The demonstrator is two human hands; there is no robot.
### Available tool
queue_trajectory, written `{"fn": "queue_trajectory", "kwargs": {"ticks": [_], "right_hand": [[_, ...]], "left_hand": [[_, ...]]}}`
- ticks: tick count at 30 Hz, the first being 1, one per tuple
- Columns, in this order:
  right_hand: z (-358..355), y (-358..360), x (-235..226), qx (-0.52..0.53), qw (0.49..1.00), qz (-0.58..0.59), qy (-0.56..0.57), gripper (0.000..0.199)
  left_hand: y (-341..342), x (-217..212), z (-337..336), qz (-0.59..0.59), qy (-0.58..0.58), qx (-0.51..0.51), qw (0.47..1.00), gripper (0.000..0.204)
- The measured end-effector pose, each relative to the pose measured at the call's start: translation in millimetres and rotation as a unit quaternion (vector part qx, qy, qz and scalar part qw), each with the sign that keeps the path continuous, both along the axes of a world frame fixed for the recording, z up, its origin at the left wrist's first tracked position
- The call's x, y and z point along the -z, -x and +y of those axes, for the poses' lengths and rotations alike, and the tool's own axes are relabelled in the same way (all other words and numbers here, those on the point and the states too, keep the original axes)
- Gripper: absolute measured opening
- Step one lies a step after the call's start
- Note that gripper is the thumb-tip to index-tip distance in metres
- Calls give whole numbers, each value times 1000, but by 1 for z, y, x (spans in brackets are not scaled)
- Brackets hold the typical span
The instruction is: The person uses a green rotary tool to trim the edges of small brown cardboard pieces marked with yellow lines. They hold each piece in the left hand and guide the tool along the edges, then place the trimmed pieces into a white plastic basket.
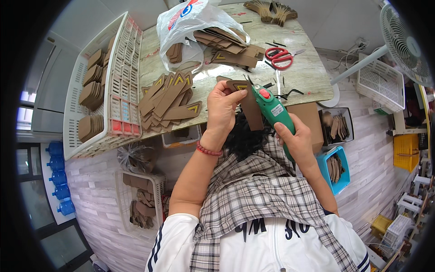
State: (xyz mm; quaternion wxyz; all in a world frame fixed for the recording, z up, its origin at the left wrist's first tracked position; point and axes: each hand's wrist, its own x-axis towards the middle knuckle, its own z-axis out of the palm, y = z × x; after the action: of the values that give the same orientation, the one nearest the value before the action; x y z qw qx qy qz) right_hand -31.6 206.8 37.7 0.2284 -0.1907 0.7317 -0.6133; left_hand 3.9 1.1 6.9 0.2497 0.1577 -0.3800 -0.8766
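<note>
Near the table's front edge, my left hand (221, 109) pinches a flat brown piece (252, 111) with a yellow chevron at its upper end. My right hand (299, 138) is wrapped round green electric scissors (276, 109) with a red button. Their head meets the right edge of the brown piece by the chevron; the blades cannot be made out. Left of my left hand lies a loose pile of similar chevron pieces (170, 97). Black scraps (292, 93) are strewn near the tool's head. Beyond them lie red-handled scissors (279, 58).
A white crate (124, 81) with stacked brown pieces stands at left. A plastic bag (181, 27) and more brown pieces (226, 43) lie farther back on the table (308, 77). A fan (401, 36) rises at right. A blue bin (322, 167) sits below, right.
</note>
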Motion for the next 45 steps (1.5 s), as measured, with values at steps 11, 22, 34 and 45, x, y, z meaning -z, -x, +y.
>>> {"fn": "queue_trajectory", "kwargs": {"ticks": [11,22,34,45], "right_hand": [[7,1,5,18,1000,1,3,37],[6,3,10,18,1000,-7,-20,33],[4,-2,15,16,1000,10,-18,36],[5,1,6,21,1000,9,5,38]], "left_hand": [[-33,3,-102,-345,539,-444,628,38],[45,76,-48,-383,538,-155,735,29],[20,2,-5,22,47,-185,981,5],[22,-5,19,7,-40,-135,990,8]]}}
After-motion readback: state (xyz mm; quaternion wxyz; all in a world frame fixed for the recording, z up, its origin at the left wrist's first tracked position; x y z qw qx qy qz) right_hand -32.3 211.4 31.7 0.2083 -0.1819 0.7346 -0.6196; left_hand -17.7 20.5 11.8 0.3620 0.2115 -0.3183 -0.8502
